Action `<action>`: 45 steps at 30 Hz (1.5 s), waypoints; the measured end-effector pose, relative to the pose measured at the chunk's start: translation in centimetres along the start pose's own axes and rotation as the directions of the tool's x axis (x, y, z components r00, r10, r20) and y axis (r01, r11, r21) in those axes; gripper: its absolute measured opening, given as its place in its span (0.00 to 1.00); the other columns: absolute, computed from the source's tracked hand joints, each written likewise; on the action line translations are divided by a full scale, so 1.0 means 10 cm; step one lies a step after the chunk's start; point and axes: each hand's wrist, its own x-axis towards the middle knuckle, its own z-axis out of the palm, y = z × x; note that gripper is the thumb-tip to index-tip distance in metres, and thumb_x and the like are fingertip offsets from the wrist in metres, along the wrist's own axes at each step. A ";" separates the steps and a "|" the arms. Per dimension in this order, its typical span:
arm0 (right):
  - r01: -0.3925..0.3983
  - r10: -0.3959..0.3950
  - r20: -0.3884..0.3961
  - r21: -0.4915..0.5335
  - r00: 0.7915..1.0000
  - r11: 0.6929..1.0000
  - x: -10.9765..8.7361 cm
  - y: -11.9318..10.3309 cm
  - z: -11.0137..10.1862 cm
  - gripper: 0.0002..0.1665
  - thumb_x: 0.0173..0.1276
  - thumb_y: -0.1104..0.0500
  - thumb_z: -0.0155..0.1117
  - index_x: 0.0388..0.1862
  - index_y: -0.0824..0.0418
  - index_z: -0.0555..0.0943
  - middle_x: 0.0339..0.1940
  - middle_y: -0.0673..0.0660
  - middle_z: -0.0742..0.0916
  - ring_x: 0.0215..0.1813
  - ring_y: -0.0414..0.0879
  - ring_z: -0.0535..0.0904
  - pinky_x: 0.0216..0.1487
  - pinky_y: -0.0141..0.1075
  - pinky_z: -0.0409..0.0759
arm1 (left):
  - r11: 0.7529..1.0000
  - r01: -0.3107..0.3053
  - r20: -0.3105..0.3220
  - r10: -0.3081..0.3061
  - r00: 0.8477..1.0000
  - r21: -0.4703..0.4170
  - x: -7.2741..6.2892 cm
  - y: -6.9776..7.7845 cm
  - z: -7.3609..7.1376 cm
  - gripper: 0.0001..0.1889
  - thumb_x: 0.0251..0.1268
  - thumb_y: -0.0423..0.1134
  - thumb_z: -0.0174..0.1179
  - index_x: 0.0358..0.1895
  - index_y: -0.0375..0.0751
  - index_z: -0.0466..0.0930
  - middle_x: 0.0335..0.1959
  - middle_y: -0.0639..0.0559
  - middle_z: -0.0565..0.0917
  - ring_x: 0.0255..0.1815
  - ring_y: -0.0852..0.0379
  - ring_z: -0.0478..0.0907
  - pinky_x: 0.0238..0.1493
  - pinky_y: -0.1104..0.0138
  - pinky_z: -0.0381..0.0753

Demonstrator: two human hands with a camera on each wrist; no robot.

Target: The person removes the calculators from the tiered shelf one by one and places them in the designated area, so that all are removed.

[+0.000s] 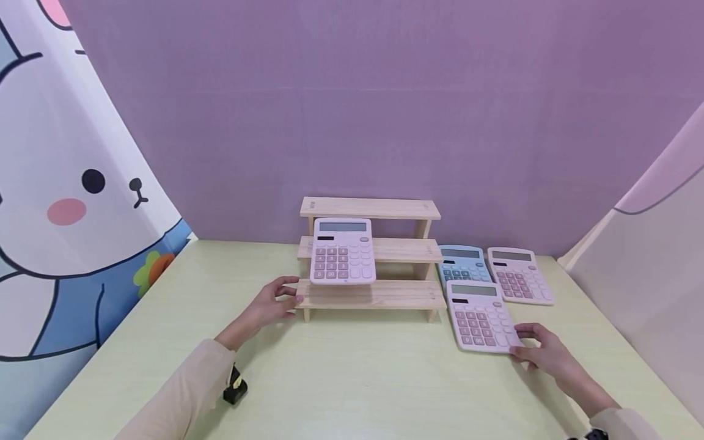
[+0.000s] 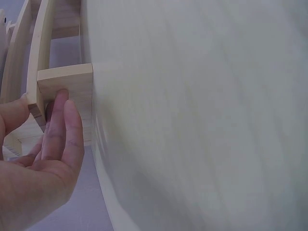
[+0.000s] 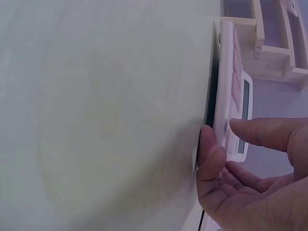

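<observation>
A three-tier wooden shelf stand [image 1: 371, 295] is on the table, and a pink calculator [image 1: 343, 252] leans tilted back on its left part. My left hand [image 1: 272, 304] grips the left end of the lowest board; in the left wrist view the thumb lies on the board's edge and the fingers [image 2: 72, 130] reach beneath it. To the right of the stand, a second pink calculator [image 1: 481, 316] is pinched at its lower right corner by my right hand [image 1: 550, 354]. In the right wrist view the thumb is on its top face and fingers are at its underside.
Behind the held calculator lie a blue calculator [image 1: 462, 256], partly covered by it, and another pink calculator [image 1: 519, 275]. A purple cloth [image 1: 352, 110] hangs behind the table [image 1: 352, 379]. Printed cloth panels [image 1: 110, 244] stand at the left and right sides.
</observation>
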 end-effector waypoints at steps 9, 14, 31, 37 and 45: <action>0.000 -0.002 0.029 0.040 1.000 0.999 -0.02 -0.01 -0.02 0.32 0.61 0.68 0.57 0.59 0.81 0.56 0.52 0.78 0.70 0.29 0.35 0.78 0.26 0.30 0.77 | 1.000 -0.012 0.006 0.012 1.000 0.012 -0.01 0.01 0.01 0.29 0.63 0.35 0.55 0.66 0.34 0.57 0.53 0.33 0.72 0.40 0.56 0.78 0.42 0.59 0.84; 0.030 -0.031 0.034 0.037 0.999 0.999 -0.03 -0.02 -0.07 0.33 0.60 0.67 0.57 0.59 0.81 0.55 0.53 0.79 0.70 0.30 0.35 0.78 0.27 0.32 0.78 | 1.000 -0.006 0.003 0.006 1.000 0.012 0.00 0.00 0.00 0.29 0.63 0.35 0.56 0.66 0.35 0.57 0.53 0.33 0.73 0.39 0.57 0.78 0.43 0.59 0.84; 0.101 -0.099 -0.034 0.041 0.994 0.994 0.08 -0.24 -0.16 0.32 0.63 0.64 0.57 0.60 0.79 0.58 0.53 0.75 0.74 0.33 0.29 0.76 0.34 0.32 0.80 | 1.000 -0.005 0.005 0.005 1.000 0.000 0.00 -0.01 0.01 0.28 0.63 0.34 0.56 0.65 0.35 0.58 0.51 0.34 0.73 0.40 0.57 0.78 0.43 0.60 0.84; 0.146 -0.141 -0.060 0.082 0.988 0.986 0.13 -0.35 -0.07 0.30 0.62 0.66 0.58 0.59 0.78 0.61 0.49 0.70 0.78 0.34 0.29 0.76 0.33 0.33 0.81 | 1.000 0.002 0.002 -0.002 1.000 -0.001 0.00 -0.02 0.00 0.28 0.63 0.34 0.56 0.65 0.35 0.58 0.51 0.35 0.73 0.40 0.57 0.78 0.43 0.61 0.84; 0.164 -0.162 -0.024 0.140 0.987 0.977 0.19 -0.49 0.12 0.29 0.64 0.65 0.56 0.60 0.76 0.61 0.52 0.71 0.75 0.38 0.30 0.76 0.39 0.33 0.82 | 1.000 -0.002 0.002 0.002 1.000 0.001 -0.01 0.00 0.01 0.28 0.63 0.34 0.55 0.65 0.35 0.57 0.52 0.34 0.73 0.40 0.57 0.78 0.42 0.61 0.84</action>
